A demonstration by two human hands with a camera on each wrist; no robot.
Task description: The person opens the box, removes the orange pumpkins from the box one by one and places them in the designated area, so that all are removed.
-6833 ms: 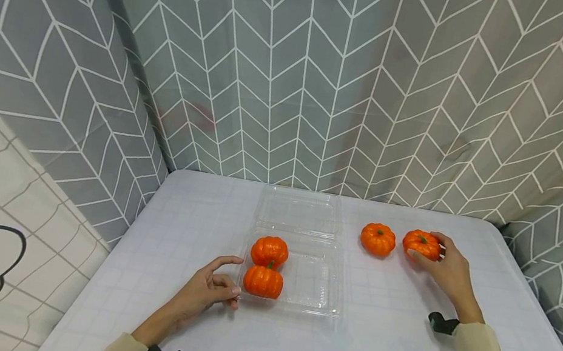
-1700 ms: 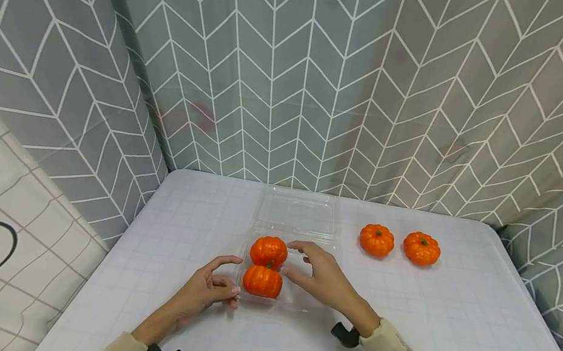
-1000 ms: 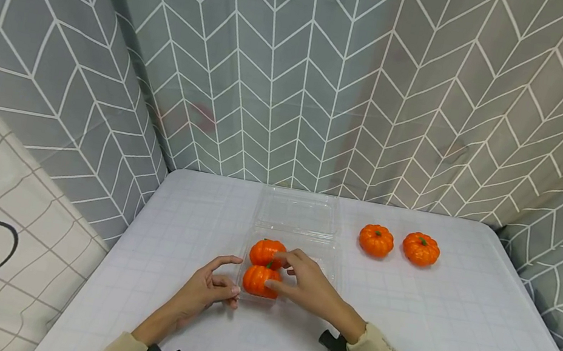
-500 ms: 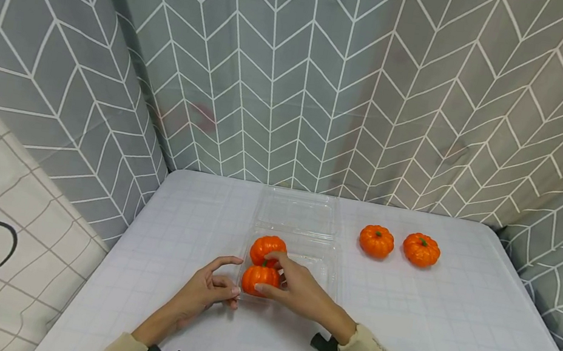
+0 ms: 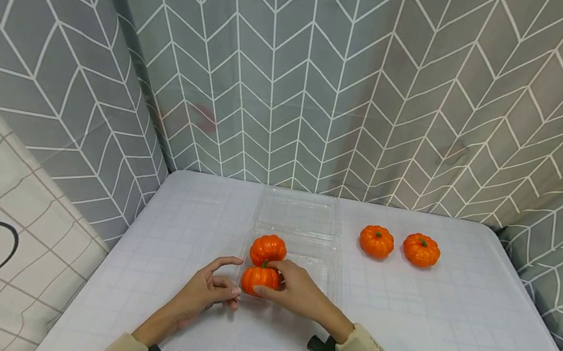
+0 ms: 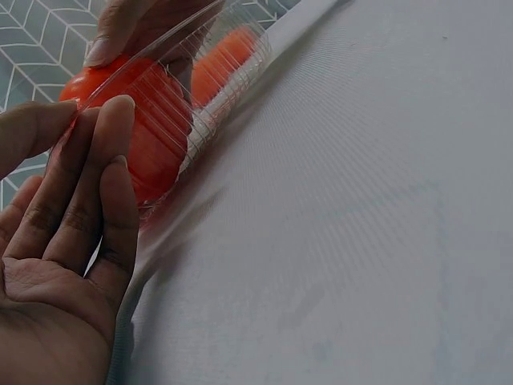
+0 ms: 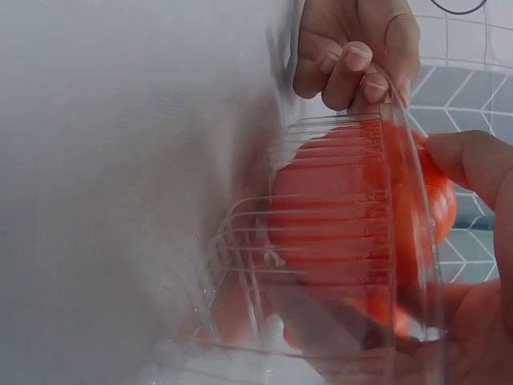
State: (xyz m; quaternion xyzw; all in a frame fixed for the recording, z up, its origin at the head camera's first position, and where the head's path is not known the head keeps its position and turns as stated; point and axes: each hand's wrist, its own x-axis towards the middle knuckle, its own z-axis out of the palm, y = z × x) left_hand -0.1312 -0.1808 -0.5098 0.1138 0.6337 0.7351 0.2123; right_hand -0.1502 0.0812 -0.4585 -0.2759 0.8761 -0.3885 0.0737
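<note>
The right hand [image 5: 300,292] has its grip clamped on the front pumpkin [image 5: 258,281], thumb on the near side and fingers curled over the far side. That pumpkin sits in the near left part of a clear plastic box [image 5: 322,272], with the rear pumpkin [image 5: 268,250] just behind it; a green stem shows where the two meet. From here I can't tell whether the front one is resting on the box floor or lifted slightly. The left hand [image 5: 204,293] pinches the rim at the box's near left corner.

The pumpkins look glossy and smooth, so I'd expect them to be light, firm and a bit slippery, probably hollow or foam. Holding across the widest part, with fingertips in the grooves, seems surest; the stem looks too short to trust. The box seems thin and bendy, likely to skid or buckle if pushed, so steadying it at the rim or a corner makes sense. Its lid [image 5: 298,212] lies back on the desk [image 5: 193,210], away from the hands. Off to the right, two loose pumpkins, one nearer the box [image 5: 376,242] and one farther out [image 5: 421,250], sit well within reach, bare on all sides for an easy hold.
</note>
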